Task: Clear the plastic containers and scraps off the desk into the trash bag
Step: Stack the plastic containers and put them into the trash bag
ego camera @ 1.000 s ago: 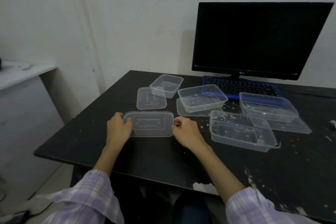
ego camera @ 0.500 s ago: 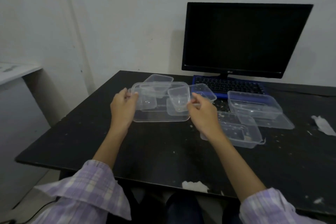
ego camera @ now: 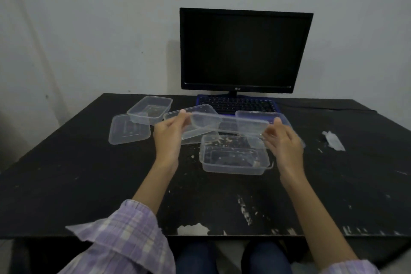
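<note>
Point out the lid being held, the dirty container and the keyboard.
held lid (ego camera: 231,125): head view, middle of its flat panel.
dirty container (ego camera: 233,168): head view, near wall.
keyboard (ego camera: 242,104): head view, middle keys.

Head camera, seated height, faces forward-down across desk (ego camera: 89,184), close.

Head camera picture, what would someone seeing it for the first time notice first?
First, the two hands: the left hand and right hand hold a clear plastic lid by its ends, above the black desk. Under it sits a clear container with food scraps, with other clear containers and lids behind and to the left. At the back stands a dark monitor.
</note>
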`<state>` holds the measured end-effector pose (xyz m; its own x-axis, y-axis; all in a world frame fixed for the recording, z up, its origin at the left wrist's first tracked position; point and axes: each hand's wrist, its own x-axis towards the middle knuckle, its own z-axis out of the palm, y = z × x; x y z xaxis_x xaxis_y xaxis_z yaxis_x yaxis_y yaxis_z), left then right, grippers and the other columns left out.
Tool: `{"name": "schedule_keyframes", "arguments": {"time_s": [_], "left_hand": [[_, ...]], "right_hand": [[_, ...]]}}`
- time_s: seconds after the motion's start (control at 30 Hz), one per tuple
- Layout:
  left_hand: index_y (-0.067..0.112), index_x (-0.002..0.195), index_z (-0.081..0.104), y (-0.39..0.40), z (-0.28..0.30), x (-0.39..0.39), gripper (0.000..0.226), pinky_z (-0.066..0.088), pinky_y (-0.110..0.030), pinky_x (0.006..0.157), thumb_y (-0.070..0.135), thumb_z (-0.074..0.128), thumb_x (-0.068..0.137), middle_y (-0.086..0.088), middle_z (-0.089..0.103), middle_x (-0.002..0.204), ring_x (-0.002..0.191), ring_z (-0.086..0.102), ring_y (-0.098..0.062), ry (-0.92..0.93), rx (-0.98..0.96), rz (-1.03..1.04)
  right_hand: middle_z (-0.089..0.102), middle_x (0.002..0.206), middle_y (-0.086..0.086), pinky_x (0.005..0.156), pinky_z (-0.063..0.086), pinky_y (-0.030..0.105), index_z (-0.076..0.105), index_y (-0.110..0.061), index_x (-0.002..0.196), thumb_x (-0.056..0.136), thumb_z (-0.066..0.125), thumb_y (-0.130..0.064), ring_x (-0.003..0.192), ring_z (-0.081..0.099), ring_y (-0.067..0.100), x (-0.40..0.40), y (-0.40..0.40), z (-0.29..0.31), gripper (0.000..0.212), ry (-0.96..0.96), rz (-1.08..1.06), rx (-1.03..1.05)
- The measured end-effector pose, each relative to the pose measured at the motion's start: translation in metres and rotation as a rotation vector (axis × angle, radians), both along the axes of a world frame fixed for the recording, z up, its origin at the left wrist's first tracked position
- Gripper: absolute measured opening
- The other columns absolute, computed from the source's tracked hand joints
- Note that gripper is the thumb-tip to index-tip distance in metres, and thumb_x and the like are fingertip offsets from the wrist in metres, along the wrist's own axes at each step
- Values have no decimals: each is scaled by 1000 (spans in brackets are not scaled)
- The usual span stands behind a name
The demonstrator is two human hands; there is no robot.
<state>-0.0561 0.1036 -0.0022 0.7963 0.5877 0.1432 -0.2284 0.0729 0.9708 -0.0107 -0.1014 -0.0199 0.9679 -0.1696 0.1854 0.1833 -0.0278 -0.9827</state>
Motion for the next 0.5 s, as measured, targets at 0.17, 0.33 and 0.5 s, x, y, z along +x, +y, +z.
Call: {"name": "schedule_keyframes", "arguments": {"time_s": [0.17,0.33,0.5], "left_hand": [[14,83,74,-11,-26,6,12,50,-35,95,22,66,85,-3,74,91,95,67,-13,105,4,-7],[15,93,73,-16,-44,8,12,48,-23,81,18,69,83,0,73,97,92,65,-7,187,53,22],[11,98,73,-16,-55,8,17,48,-25,89,13,70,81,1,73,96,91,64,-6,248,118,49]], "right_hand": [[65,85,0,68,47,26,65,-11,90,90,57,-41,76,60,11,-2,-15,-19,31,71,-21,-34],[66,93,-1,63,42,21,66,-15,93,87,65,-24,82,59,6,4,-19,-35,11,123,-74,-94],[61,89,-14,65,40,14,64,-23,96,86,65,-16,82,55,-3,5,-16,-44,12,125,-64,-148]]}}
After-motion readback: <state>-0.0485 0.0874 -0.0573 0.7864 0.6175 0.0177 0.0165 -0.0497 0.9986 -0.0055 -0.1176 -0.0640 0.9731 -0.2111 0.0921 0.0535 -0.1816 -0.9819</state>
